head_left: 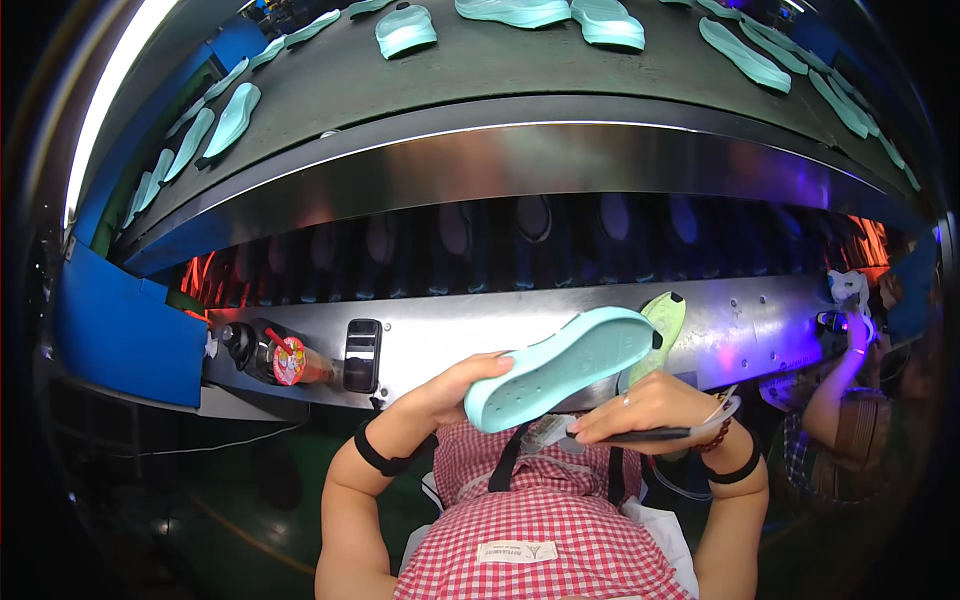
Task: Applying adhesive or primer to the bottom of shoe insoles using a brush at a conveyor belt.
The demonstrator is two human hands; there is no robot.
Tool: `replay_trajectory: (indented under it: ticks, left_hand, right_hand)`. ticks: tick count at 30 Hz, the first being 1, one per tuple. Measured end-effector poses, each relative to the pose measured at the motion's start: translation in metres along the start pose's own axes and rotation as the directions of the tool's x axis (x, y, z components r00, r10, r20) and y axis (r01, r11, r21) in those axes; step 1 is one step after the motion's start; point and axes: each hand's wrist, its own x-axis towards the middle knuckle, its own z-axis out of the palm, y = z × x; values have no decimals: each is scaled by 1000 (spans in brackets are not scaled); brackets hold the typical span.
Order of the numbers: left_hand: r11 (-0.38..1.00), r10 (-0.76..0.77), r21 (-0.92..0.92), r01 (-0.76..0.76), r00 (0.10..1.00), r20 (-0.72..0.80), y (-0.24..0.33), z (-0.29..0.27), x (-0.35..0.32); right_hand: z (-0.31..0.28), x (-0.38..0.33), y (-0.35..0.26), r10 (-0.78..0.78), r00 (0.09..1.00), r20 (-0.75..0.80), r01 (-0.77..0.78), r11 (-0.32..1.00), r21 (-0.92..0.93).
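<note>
My left hand (452, 388) grips the heel end of a mint-green shoe sole (560, 368), held bottom side up and tilted in front of my chest. My right hand (650, 405) is just under the sole's other end, closed on a thin dark brush-like tool (650, 435) that points left. Behind the sole a pale green sole (663, 325) with dark spots sticks up; what holds it is hidden. I wear a red-and-white checked apron (540, 520) and black wristbands.
A steel conveyor machine (520, 160) spans the view, with several mint soles (405, 30) on its top belt. A bottle (275, 358) and a dark phone (361, 355) rest on the steel ledge. Another person's arm (835, 385) works at the right. Blue panel (125, 330) at left.
</note>
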Motion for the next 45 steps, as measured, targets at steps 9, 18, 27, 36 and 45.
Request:
replay_trajectory:
  ticks: [9,18,27,36,45]
  left_hand:
    - [985,148,-80,-155,985,-89,-1,-10,-18]
    - [888,409,-58,-457,840,-356,3,-11,-41]
    - [689,402,-622,-373,910,-101,-49,-5,41]
    - [573,457,-463,-676,733,-505,-45,-21,38]
    - [553,582,-492,-672,735,-349,-26,11,31]
  right_hand:
    - [8,-13,13,5,961,-276,8,999,47]
    - [16,-16,-5,-66,924,-377,80,997,20]
    - [40,8,46,435,756,-489,-183,858,480]
    - [68,17,22,-114,914,-390,-33,936,-351]
    - [41,46,21,21,816,-578,16,998,58]
